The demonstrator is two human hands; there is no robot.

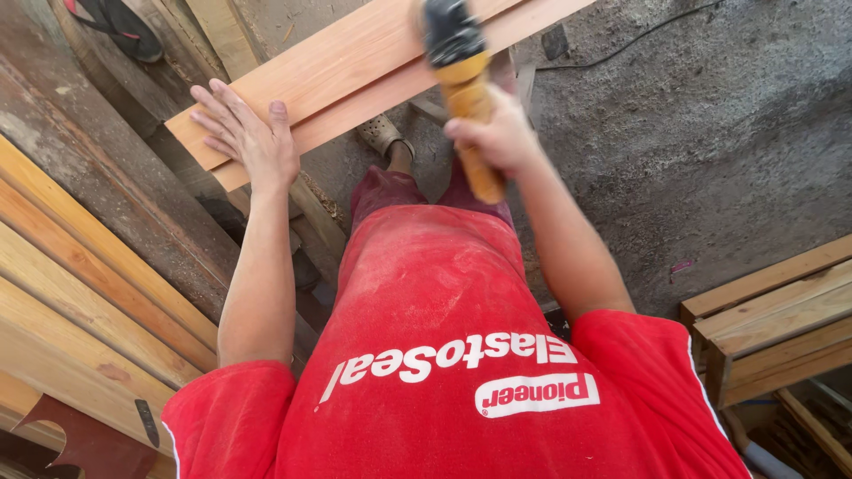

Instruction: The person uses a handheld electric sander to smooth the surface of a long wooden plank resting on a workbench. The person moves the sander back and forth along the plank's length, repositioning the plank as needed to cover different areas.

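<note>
far left there's a stack of long boards [80,293] running diagonally, pale ones in front and darker weathered ones behind, with a rust-coloured saw-like blade [84,439] poking in at the bottom corner. moving in, the left hand [248,137] lies flat on the near end of a reddish plank [355,66], fingers spread apart and pressing down, not gripping anything. that plank sits at an angle across the top middle of the view, and it looks like two boards side by side with a seam between them. next over, the right hand [497,137] is wrapped tight around the yellow handle of a power tool [461,80], fingers closed on it, the black head of the tool down on the plank's surface. it's blurry so can't tell exactly what kind of tool. below both arms is a dusty red shirt [444,355]. a foot in a sandal [382,135] shows under the plank. right side is grey concrete floor [710,133] with a thin cable [639,35], and a wooden frame [772,310] at the edge.
</note>
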